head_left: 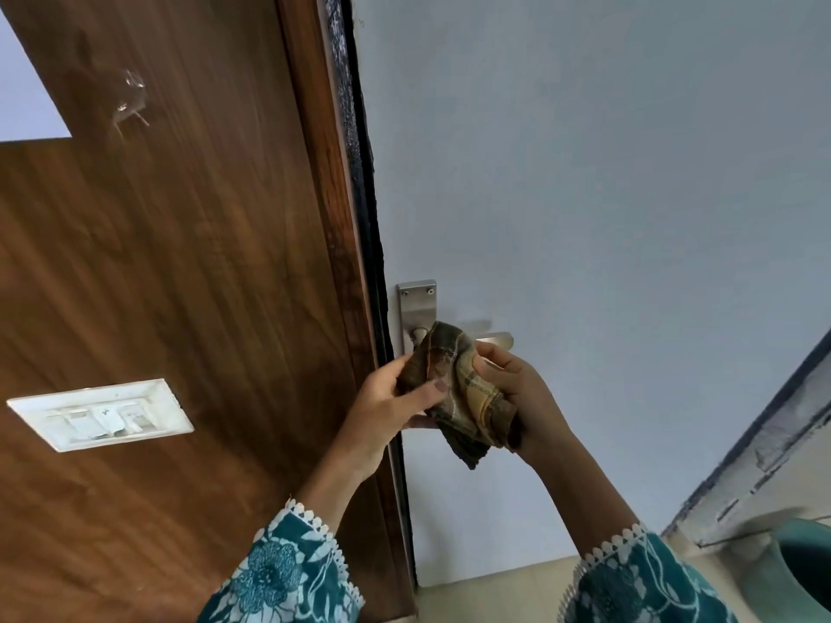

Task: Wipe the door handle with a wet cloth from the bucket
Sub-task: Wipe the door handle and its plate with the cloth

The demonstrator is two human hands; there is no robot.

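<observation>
Holding cloth [458, 388] bunched in both hands, left hand [386, 406] and right hand [517, 393] clamped on it, at the handle [492, 340]. Bucket [800, 573] step looks done; wiping seems barely begun.

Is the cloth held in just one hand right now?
No, both the left hand and the right hand grip the bunched cloth in front of the door handle.

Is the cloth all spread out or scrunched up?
Scrunched up. The cloth is bunched in folds between the left hand and right hand.
</observation>
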